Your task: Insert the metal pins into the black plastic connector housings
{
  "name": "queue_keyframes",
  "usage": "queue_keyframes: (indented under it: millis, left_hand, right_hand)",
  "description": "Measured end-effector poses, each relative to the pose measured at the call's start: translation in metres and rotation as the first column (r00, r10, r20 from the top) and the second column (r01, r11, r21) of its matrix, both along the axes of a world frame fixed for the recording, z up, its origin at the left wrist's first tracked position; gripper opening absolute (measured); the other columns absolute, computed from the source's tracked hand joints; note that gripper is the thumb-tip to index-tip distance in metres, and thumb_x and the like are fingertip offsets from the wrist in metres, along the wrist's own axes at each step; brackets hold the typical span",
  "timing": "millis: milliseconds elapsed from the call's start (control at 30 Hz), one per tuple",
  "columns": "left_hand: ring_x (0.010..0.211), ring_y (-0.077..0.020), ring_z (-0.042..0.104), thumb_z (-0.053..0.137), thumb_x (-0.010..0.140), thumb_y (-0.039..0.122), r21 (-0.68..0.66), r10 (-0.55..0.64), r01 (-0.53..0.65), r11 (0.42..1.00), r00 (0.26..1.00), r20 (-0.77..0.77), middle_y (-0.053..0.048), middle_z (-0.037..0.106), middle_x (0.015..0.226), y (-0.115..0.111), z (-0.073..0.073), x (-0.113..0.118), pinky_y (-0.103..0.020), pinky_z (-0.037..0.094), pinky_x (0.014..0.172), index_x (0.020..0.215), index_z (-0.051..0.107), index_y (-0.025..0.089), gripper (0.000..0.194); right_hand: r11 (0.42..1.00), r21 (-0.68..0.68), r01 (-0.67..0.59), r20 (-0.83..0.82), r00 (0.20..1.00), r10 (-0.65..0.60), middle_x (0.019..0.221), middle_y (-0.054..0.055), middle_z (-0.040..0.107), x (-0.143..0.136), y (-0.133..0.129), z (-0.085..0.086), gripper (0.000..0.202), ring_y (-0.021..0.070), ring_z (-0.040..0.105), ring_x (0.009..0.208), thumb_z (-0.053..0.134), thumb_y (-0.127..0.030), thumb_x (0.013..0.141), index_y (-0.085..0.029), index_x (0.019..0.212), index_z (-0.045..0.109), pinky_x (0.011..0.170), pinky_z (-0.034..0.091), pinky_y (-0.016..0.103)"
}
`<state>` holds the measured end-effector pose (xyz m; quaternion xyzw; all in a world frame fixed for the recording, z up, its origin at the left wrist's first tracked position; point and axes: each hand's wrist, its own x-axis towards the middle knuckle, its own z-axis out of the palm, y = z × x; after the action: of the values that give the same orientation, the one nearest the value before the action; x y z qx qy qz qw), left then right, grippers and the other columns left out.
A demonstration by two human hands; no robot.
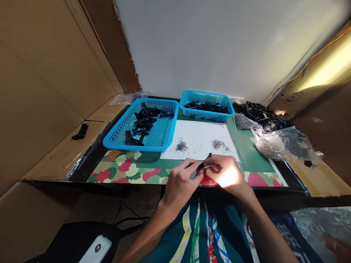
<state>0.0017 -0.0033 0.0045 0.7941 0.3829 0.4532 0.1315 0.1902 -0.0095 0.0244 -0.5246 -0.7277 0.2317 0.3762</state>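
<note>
Fingers of both hands are clamped at the near edge of the white paper sheet (201, 133): the left hand (182, 177) on a slim black plastic part (206, 160), its long axis slanting away rightward; the right hand (227, 172), nearer the part's far tip, on a thin pale rod (207, 166).

Dk teal top (203, 233) w/ yel, grn, red, blu, wht streaks (187, 226).
</note>
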Motion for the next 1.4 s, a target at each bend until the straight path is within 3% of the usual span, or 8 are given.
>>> queue_keyframes:
  millis: [100, 333, 867, 1133, 1267, 1400]
  left_hand:
    - [0.085, -0.0183, 0.076, 0.070, 0.093, 0.008, -0.016, -0.009, 0.009, 1.000, 1.000, 0.011, -0.006, 0.077, 0.098, 0.000, 0.000, 0.000, -0.029, 0.062, 0.077, 0.106, 0.078, 0.016, 0.017]
    - [0.085, -0.0181, 0.075, 0.070, 0.093, 0.010, -0.042, -0.010, 0.010, 0.999, 1.000, 0.021, -0.006, 0.077, 0.098, 0.000, -0.001, 0.000, -0.029, 0.062, 0.077, 0.106, 0.078, 0.016, 0.017]
    - [0.087, -0.0188, 0.075, 0.069, 0.094, 0.008, -0.046, -0.028, 0.027, 0.999, 1.000, -0.008, -0.006, 0.077, 0.100, 0.000, 0.000, -0.001, -0.029, 0.062, 0.078, 0.109, 0.077, 0.017, 0.019]
    - [0.085, -0.0191, 0.075, 0.069, 0.093, 0.010, 0.001, 0.004, -0.004, 1.000, 1.000, -0.014, -0.006, 0.077, 0.097, 0.001, 0.001, 0.000, -0.030, 0.062, 0.077, 0.105, 0.077, 0.017, 0.016]
    - [0.084, -0.0188, 0.075, 0.068, 0.095, 0.010, 0.007, 0.007, -0.007, 1.000, 1.000, -0.015, -0.006, 0.076, 0.096, 0.000, 0.000, 0.001, -0.030, 0.061, 0.077, 0.106, 0.077, 0.017, 0.017]
    - [0.085, -0.0186, 0.075, 0.067, 0.095, 0.010, 0.005, 0.012, -0.012, 1.000, 1.000, -0.015, -0.006, 0.076, 0.096, 0.000, 0.000, 0.001, -0.030, 0.061, 0.078, 0.106, 0.077, 0.017, 0.016]
  right_hand:
    - [0.996, -0.014, 0.084, -0.114, 0.990, -0.085, 0.059, -0.002, 0.062, -0.001, 0.000, -0.006, 0.013, 0.0135, 0.053, 0.054, 0.063, -0.014, 0.078, -0.020, 0.074, 0.074, 0.052, 0.040, 0.025]
    - [0.986, -0.164, 0.011, -0.268, 0.962, -0.056, 0.078, 0.002, 0.079, -0.001, 0.002, -0.003, 0.015, 0.0194, 0.074, 0.072, 0.066, -0.016, 0.081, -0.019, 0.081, 0.080, 0.065, 0.056, 0.026]
    - [0.992, -0.111, -0.056, -0.185, 0.982, 0.035, 0.077, 0.002, 0.078, 0.000, 0.002, 0.001, 0.023, 0.0183, 0.071, 0.071, 0.060, -0.009, 0.079, -0.020, 0.079, 0.081, 0.063, 0.052, 0.026]
    - [0.993, -0.045, -0.107, -0.007, 0.994, 0.107, 0.094, 0.005, 0.082, 0.011, -0.004, 0.014, 0.021, 0.0218, 0.076, 0.085, 0.062, -0.017, 0.094, -0.024, 0.096, 0.082, 0.079, 0.059, 0.032]
    - [0.997, -0.043, -0.067, 0.005, 0.998, 0.067, 0.097, 0.006, 0.078, 0.019, -0.002, 0.015, 0.026, 0.0220, 0.074, 0.087, 0.057, -0.024, 0.103, -0.025, 0.104, 0.083, 0.078, 0.059, 0.034]
    - [0.994, 0.106, 0.031, -0.014, 0.999, -0.029, 0.114, 0.009, 0.073, 0.019, 0.004, 0.013, 0.025, 0.0251, 0.071, 0.102, 0.061, -0.028, 0.101, -0.028, 0.108, 0.085, 0.090, 0.060, 0.041]
